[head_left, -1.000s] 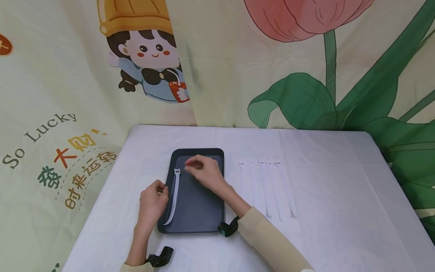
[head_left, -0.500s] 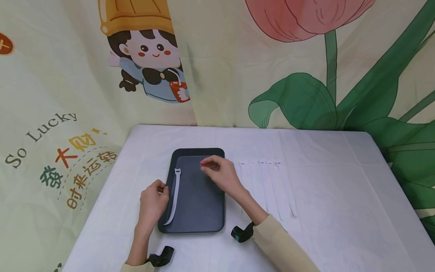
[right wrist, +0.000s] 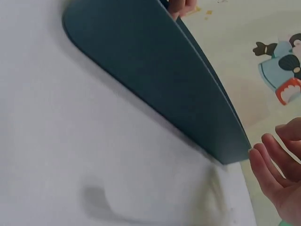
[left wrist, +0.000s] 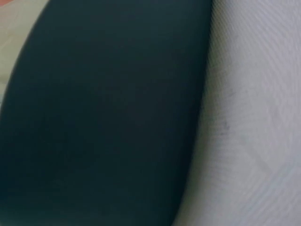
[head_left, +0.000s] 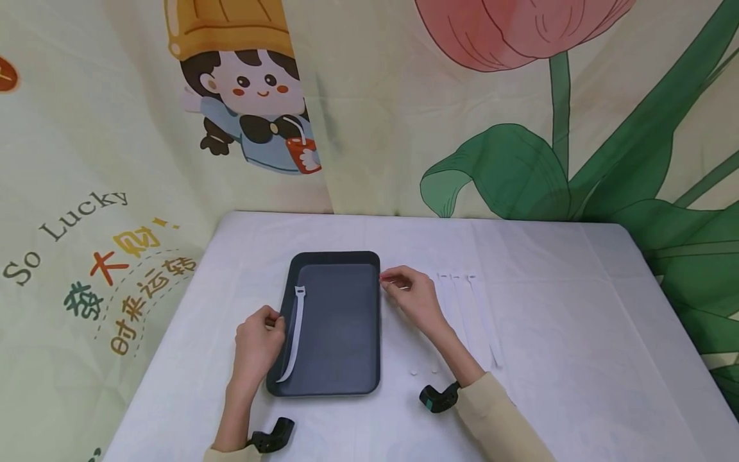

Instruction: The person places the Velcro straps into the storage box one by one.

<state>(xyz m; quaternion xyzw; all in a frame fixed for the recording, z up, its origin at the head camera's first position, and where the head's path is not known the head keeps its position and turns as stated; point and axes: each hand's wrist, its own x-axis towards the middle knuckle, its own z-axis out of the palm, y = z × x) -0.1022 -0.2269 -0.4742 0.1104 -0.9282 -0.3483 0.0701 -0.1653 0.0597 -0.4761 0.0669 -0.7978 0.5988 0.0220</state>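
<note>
A white cable tie lies lengthwise along the left side of the dark rectangular tray, its head at the far end. At the tray's left rim my left hand holds the edge between curled fingers and thumb. The right hand hovers just beyond the right rim, fingers loosely bent; in the right wrist view that hand has nothing in it. Several more white cable ties lie side by side on the table right of the tray, some covered by my right hand and forearm. The dark tray wall fills much of the left wrist view.
A white cloth covers the table. Behind it hangs a printed curtain with a cartoon figure and a large flower. Black wrist cameras sit on both wrists, the right one over the table right of the tray.
My right hand has moved right, from above the tray to just past its right rim, partly covering the row of cable ties. The left hand and tray have stayed put.
</note>
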